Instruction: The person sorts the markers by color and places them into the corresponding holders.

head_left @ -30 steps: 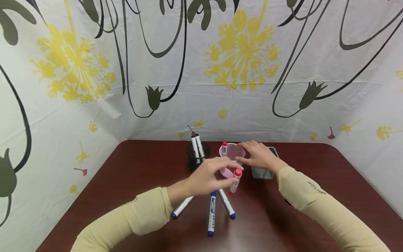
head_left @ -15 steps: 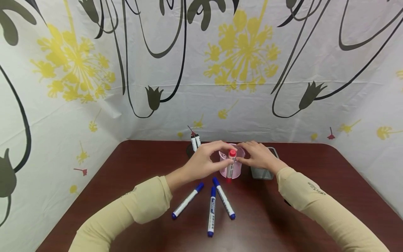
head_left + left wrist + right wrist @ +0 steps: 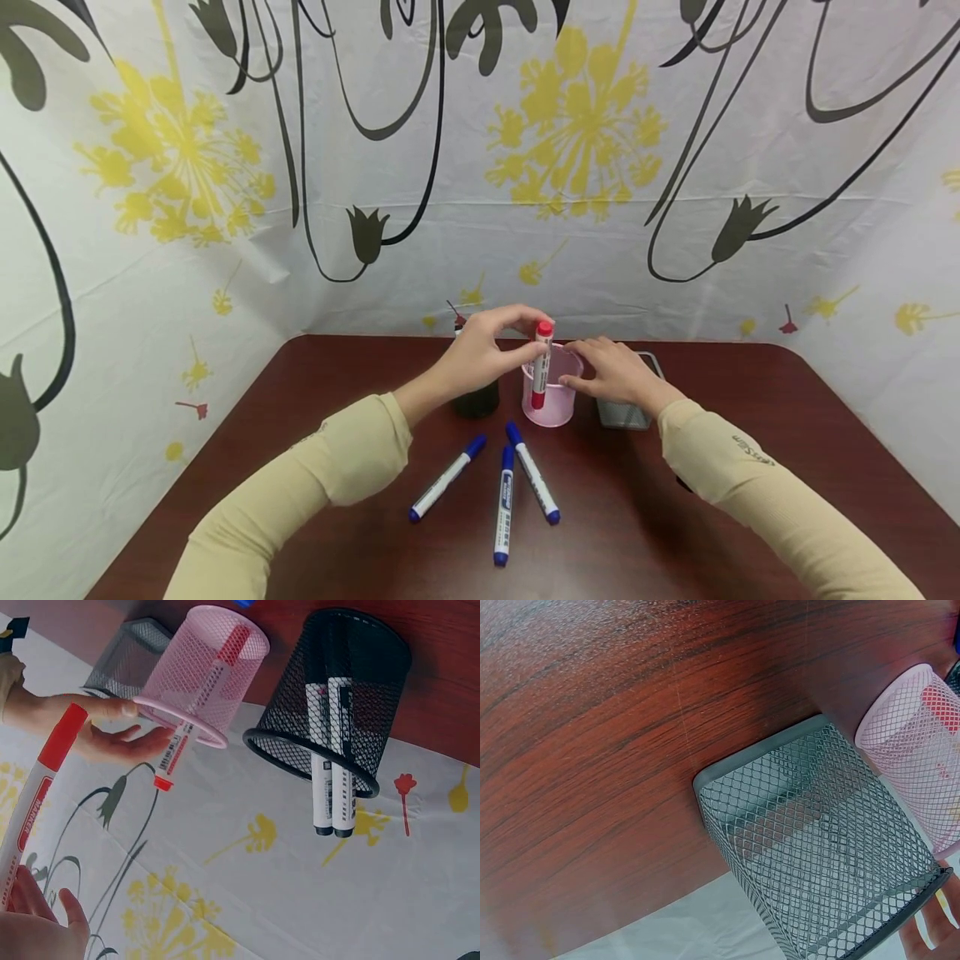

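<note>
My left hand [image 3: 480, 354] pinches a red-capped marker [image 3: 541, 367] near its top end, upright in front of the pink mesh cup [image 3: 550, 411]. In the left wrist view that marker [image 3: 34, 796] is clear of the pink cup [image 3: 204, 671], which holds another red marker [image 3: 174, 754]. My right hand [image 3: 617, 371] has its thumb and fingers at the pink cup's rim; in the left wrist view the right hand [image 3: 97, 727] touches that rim. The right wrist view shows its fingers [image 3: 934, 922] partly behind a grey mesh holder.
A black mesh cup [image 3: 360, 690] with two black-capped markers stands left of the pink one. To its right is the grey mesh holder [image 3: 817, 832]. Three blue-capped markers [image 3: 447, 481] [image 3: 504, 508] [image 3: 534, 471] lie on the table in front.
My left hand has carried the red marker up and away from me, from in front of the pink cup towards its rim. The right hand has stayed at the cup.
</note>
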Demonstrator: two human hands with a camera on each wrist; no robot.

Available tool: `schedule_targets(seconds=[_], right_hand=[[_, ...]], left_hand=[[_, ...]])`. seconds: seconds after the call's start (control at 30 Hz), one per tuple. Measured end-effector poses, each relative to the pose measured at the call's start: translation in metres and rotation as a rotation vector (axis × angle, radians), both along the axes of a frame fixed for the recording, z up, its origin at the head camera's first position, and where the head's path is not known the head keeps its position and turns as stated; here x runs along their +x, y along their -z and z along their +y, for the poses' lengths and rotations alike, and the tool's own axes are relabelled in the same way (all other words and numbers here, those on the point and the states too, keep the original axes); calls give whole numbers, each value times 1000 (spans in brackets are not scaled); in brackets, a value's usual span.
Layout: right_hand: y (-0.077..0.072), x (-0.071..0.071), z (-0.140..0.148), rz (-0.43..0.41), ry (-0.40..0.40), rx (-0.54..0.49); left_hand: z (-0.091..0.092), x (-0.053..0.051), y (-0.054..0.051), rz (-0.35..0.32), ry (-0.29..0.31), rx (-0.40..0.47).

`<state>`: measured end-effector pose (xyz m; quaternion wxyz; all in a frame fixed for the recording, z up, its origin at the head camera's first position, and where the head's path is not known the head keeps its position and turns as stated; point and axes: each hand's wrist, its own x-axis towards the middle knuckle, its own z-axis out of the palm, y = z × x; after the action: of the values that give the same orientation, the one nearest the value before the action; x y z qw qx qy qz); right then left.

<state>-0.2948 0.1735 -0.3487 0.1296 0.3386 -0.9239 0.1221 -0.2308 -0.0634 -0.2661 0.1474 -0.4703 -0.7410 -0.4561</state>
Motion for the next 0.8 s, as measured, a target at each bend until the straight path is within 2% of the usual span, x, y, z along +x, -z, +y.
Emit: schedule_targets(seconds=[0.3,0.53,0.8], right_hand=[[1,-1,0,14,-14,-1],[0,1,1,-17,1,1],[1,0,1,-6,-5,-15]], left_hand=[[5,-15,-11,-92,-60,28],[11,-28,-16,-102,-90,40],[20,-43,-17,-118,-153,40]])
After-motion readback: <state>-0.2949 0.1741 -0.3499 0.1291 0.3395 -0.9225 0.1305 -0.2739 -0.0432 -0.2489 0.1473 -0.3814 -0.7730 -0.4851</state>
